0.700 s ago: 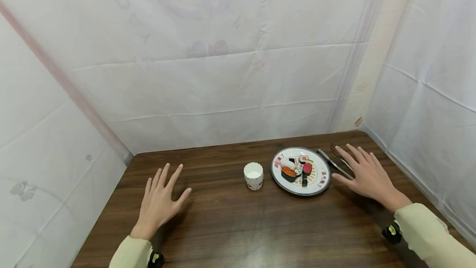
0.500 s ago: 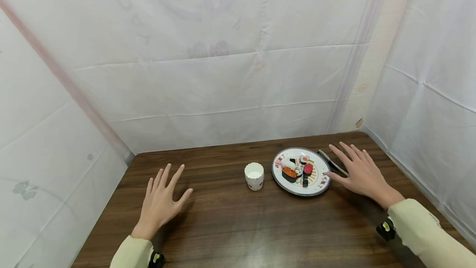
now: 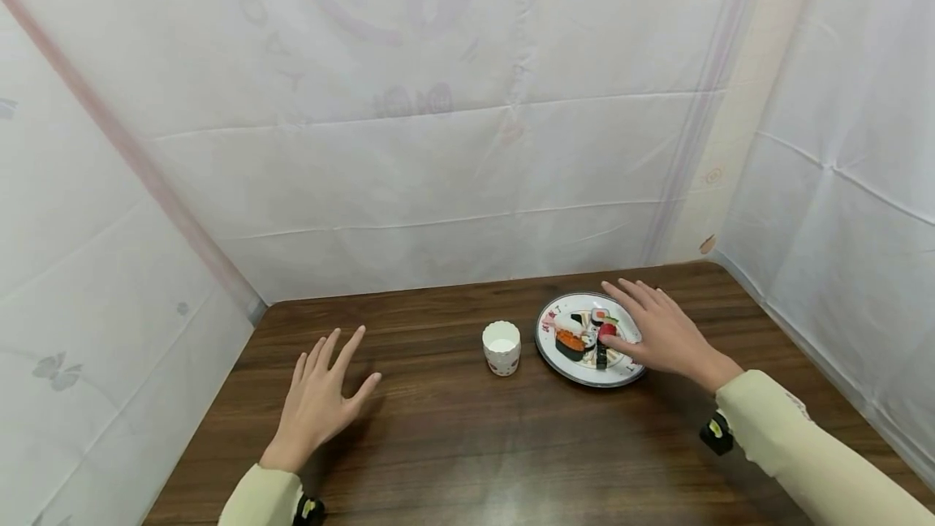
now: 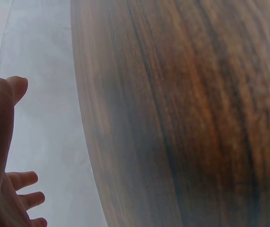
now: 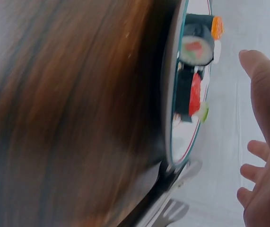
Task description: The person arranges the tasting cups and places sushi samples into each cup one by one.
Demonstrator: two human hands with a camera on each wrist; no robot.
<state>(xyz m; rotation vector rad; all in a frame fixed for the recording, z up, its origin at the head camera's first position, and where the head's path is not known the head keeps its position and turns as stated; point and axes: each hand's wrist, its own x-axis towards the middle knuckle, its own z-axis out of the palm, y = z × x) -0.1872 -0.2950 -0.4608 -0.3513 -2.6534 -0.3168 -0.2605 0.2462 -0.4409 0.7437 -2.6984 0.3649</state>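
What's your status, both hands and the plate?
Right hand empty, by right side of plate; left hand empty. Sushi on plate. Cup apart, left of plate; nothing visibly blocking.

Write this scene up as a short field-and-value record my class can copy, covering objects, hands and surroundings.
table: dark wood
plate: white, dark-rimmed, bearing sushi
cup: white, upright, left of the plate
fork: beside the plate
left hand: fingers spread over table, holding nothing
right hand: over plate's right side, holding nothing
backdrop: pale patterned cloth
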